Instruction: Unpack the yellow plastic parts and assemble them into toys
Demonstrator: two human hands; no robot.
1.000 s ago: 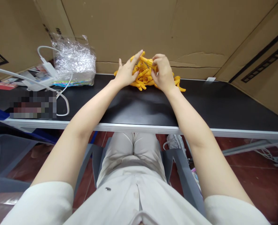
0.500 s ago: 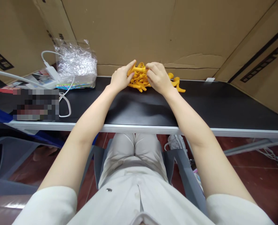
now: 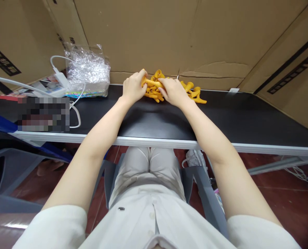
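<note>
Both hands are over a heap of orange-yellow curved pieces (image 3: 159,73) on the black tabletop, some with cup-shaped ends and branching prongs. Between them they hold one long yellow piece (image 3: 154,83), roughly level. My left hand (image 3: 134,87) has its fingers closed round the left end, and my right hand (image 3: 172,90) grips the right end with the thumb below. The fingers cover both ends, so the full shape of this piece is hidden. More yellow pieces (image 3: 195,92) stick out to the right, partly behind my right wrist.
A clear plastic-wrapped bundle (image 3: 88,74) stands at the back left, beside a white power strip with cables (image 3: 63,81). Brown cardboard (image 3: 148,38) walls the table's back and sides. The pale metal edge (image 3: 156,142) runs along the front, above my lap.
My right hand has come down and flattened, its thumb now lower on the yellow piece. My left fingers have curled in round its other end. The view has shifted slightly.
</note>
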